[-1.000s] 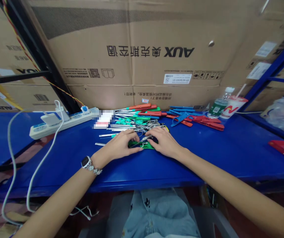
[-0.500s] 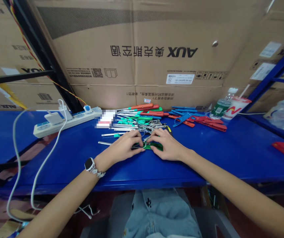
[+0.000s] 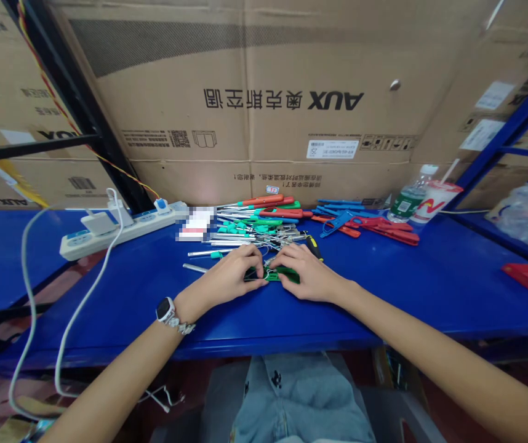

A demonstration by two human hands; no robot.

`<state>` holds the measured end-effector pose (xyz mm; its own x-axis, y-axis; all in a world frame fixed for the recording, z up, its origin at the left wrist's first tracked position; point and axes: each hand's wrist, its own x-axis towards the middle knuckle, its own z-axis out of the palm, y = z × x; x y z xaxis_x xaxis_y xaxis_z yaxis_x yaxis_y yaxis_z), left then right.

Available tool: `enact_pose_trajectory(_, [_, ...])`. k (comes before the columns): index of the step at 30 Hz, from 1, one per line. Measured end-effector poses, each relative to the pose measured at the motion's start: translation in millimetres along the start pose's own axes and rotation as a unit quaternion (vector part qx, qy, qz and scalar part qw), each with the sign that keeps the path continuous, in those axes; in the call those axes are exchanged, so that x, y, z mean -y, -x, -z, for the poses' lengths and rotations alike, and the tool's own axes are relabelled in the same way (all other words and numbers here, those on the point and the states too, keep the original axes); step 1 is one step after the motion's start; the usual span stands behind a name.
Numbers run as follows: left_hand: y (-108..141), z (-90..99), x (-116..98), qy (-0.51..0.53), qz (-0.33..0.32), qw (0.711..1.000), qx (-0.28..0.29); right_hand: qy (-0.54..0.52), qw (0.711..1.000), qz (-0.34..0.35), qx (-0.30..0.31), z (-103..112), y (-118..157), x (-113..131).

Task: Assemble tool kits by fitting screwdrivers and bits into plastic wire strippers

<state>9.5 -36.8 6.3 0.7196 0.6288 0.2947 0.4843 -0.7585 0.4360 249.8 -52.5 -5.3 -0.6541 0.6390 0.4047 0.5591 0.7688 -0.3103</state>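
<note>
Lying crosswise between two bare hands, the long, narrow green plastic casing (image 3: 274, 277) runs left to right on the glossy blue surface (image 3: 328, 323), and the right hand (image 3: 308, 271) is nearer, thumb and fingers closed round the casing's right part! The left hand (image 3: 240, 272) curls in at the other end, fingertips drawn narrow; whether it pinches plastic or the thin pale wire (image 3: 268, 271) there, I can't tell. Just beyond the fingers, here's a heap of slim silver metal tubes (image 3: 234, 237), with a black-and-yellow handle (image 3: 314, 247) beside the right knuckles. Red plastic casings (image 3: 386, 229) sit further right, a long white power strip (image 3: 72, 247) well off to the left, and printed brown cardboard (image 3: 176, 67) walls the back.
</note>
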Motion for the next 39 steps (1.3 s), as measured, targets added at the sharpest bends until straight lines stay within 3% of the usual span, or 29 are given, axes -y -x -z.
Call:
enact_pose_trajectory(5, [-1, 4.1, 2, 0.031, -0.008, 0.999, -0.015, 0.003, 1.000, -0.008, -0.005, 2, 1, -1])
enact_pose_trajectory(13, [-4, 10.5, 1, 0.138, 0.036, 0.989, -0.038, 0.003, 0.999, -0.001, -0.049, 4, -1, 7])
enact_pose_trajectory(18, [-4, 8.5, 1, 0.108, 0.053, 0.992, -0.034, 0.049, 0.997, 0.026, -0.054, 2, -1, 2])
enact_pose_trajectory(25, [0, 9.7, 0, -0.028, -0.042, 0.996, -0.068, 0.103, 0.992, 0.063, -0.027, 6, 3, 1])
enact_pose_trajectory(31, [5, 6.2, -1, -0.086, -0.125, 0.988, -0.034, 0.105, 0.991, 0.079, -0.019, 2, 5, -5])
enact_pose_trajectory(39, [3, -4.0, 6, -0.106, -0.138, 0.984, -0.027, 0.108, 0.989, 0.100, -0.007, 2, 6, -9])
